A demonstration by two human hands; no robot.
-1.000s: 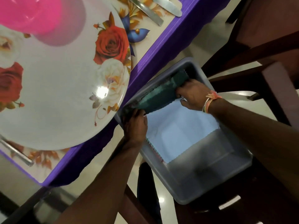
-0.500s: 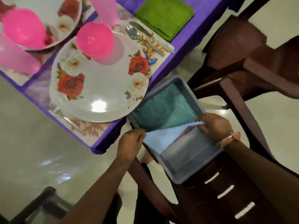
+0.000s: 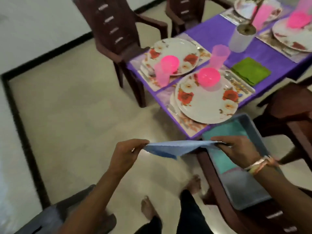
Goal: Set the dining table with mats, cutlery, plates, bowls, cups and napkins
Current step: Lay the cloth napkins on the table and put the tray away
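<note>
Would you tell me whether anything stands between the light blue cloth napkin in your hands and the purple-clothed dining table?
Nothing visible does. The light blue cloth napkin hangs stretched between the left hand and right hand, just off the near corner of the purple-clothed dining table, with only air between.

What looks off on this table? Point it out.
Nothing is spilled or broken. One thing stands out: the nearest plate covers most of its mat and its rim reaches the table edge, just above the grey bin; it looks easy to knock.
</note>
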